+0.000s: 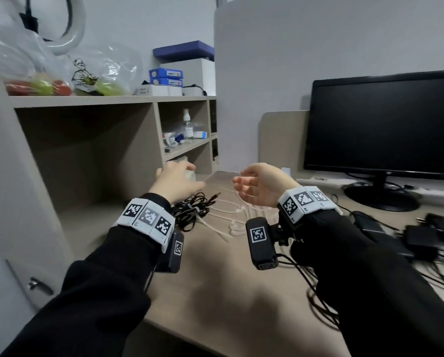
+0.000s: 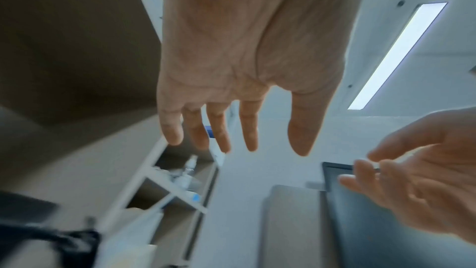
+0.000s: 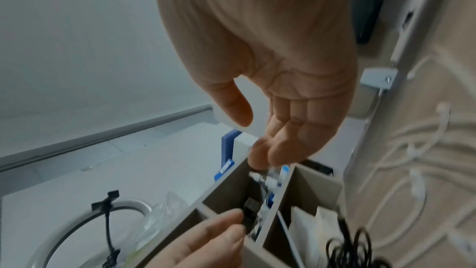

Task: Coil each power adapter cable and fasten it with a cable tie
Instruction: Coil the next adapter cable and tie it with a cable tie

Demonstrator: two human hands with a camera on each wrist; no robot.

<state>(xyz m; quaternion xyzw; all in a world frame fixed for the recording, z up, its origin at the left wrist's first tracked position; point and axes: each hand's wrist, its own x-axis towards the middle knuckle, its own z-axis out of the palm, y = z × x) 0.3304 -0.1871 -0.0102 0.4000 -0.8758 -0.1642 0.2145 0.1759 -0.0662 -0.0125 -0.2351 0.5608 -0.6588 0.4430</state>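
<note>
Both hands hover empty above the desk. My left hand point(image 1: 183, 176) point(image 2: 253, 140) has straight, spread fingers and is over the back left of the desk, near the shelf unit. My right hand point(image 1: 245, 182) point(image 3: 266, 141) is palm-left with loosely curled fingers that hold nothing. Below my left wrist a black coiled cable bundle point(image 1: 190, 211) point(image 3: 356, 249) lies on the desk. Several white cable ties point(image 1: 231, 215) point(image 3: 417, 150) are spread out between and under the hands. Black power adapters with loose cables point(image 1: 422, 240) are piled at the right.
A beige shelf unit point(image 1: 94, 101) stands at the left, with small bottles and boxes in its cubbies. At the back right is a black monitor point(image 1: 383, 124) on its stand. Black cables trail over the desk's right front. The beige desk point(image 1: 215, 292) shows bare wood in front.
</note>
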